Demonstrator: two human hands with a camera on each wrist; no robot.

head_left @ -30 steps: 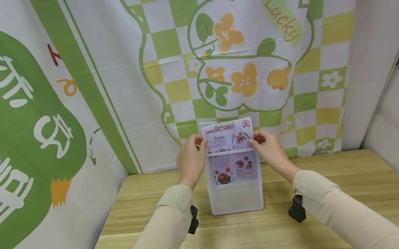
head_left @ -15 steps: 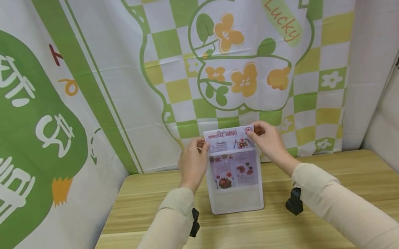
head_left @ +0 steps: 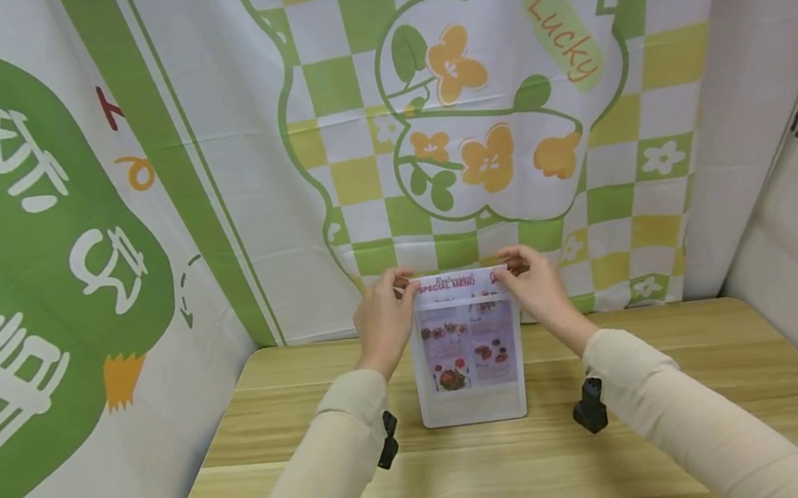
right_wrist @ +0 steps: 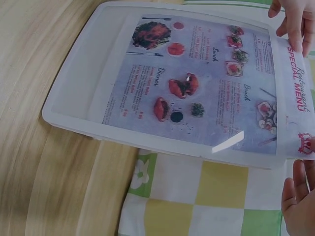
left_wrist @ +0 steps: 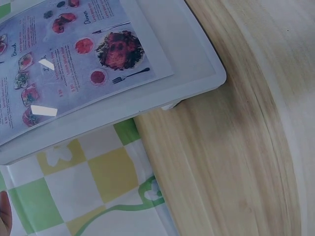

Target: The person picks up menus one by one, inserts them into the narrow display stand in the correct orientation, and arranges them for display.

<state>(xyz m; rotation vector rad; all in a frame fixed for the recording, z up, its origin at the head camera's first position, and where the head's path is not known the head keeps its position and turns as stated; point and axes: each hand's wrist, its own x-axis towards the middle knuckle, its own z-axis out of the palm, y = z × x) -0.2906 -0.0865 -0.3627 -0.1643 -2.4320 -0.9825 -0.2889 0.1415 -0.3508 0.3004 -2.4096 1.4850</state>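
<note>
The left hand (head_left: 382,321) is pinching the top left corner of the menu sheet (head_left: 467,332), with its fingers curled onto the paper edge. The right hand (head_left: 542,291) is pinching the top right corner the same way, so the sheet is sitting between the two hands. Below the hands, the sheet is going down inside a clear plastic stand (head_left: 473,397), and only its top strip with the red words is sticking out above the stand's top edge. The stand is standing upright on the wooden bench (head_left: 475,483), just under both hands and close to the cloth backdrop (head_left: 471,105) behind them. The sheet looks thin, light and bendy, so it may buckle or crease if it is pushed from one side only; the two top corners look like the best places to hold it, keeping it flat and straight. The stand looks stiff and smooth, and light enough to tip or slide on the bench if it is pressed hard. The beige sleeves (head_left: 336,459) are reaching back from the hands toward the person.
</note>
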